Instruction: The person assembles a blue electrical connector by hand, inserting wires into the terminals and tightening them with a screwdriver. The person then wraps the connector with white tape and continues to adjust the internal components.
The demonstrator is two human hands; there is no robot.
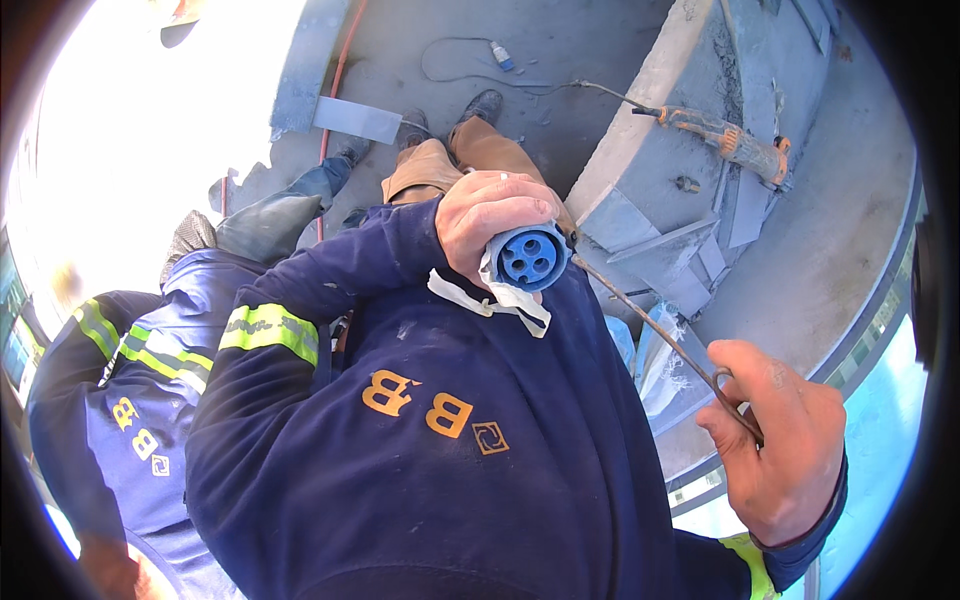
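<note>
My left hand (492,215) is closed around a round blue industrial connector (530,262) in front of my chest. Its face, with several round holes, points up at me. A torn strip of white tape or cloth (518,302) wraps the connector and hangs off below it. At the right, my right hand (785,435) pinches a thin brown rod or stiff wire (640,308) that has a small loop near my fingers. The rod's far end comes close beside the connector; whether they touch, I cannot tell.
Close on my left stands a co-worker (150,340) in a matching navy top. An orange power tool (725,140) lies on the concrete ledge, above broken slabs (660,255) and a plastic bag (660,360). A corded blue-and-white plug (502,56), red hose (343,70) and grey board (357,118) are beyond my feet.
</note>
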